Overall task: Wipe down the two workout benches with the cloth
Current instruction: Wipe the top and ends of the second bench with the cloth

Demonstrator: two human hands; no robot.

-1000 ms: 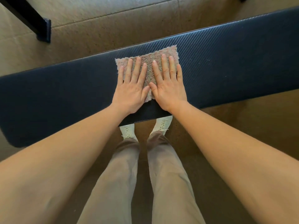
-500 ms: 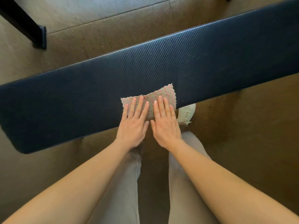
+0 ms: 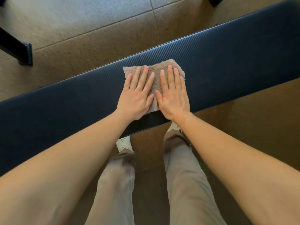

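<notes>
Both hands flat on cloth (image 3: pixel 155 78), fingers spread, no grip/pinch, just palms pressing. Left hand (image 3: pixel 137 99) & right hand (image 3: pixel 172 96) side by side, thumbs nearly touching. Cloth lies mid-width on dark padded surface (image 3: pixel 227 65).

Both arms reach straight out in front. The left hand (image 3: pixel 137 98) and the right hand (image 3: pixel 172 96) lie flat, palms down, side by side. The fingers are stretched out long, and the two thumbs almost touch.
</notes>
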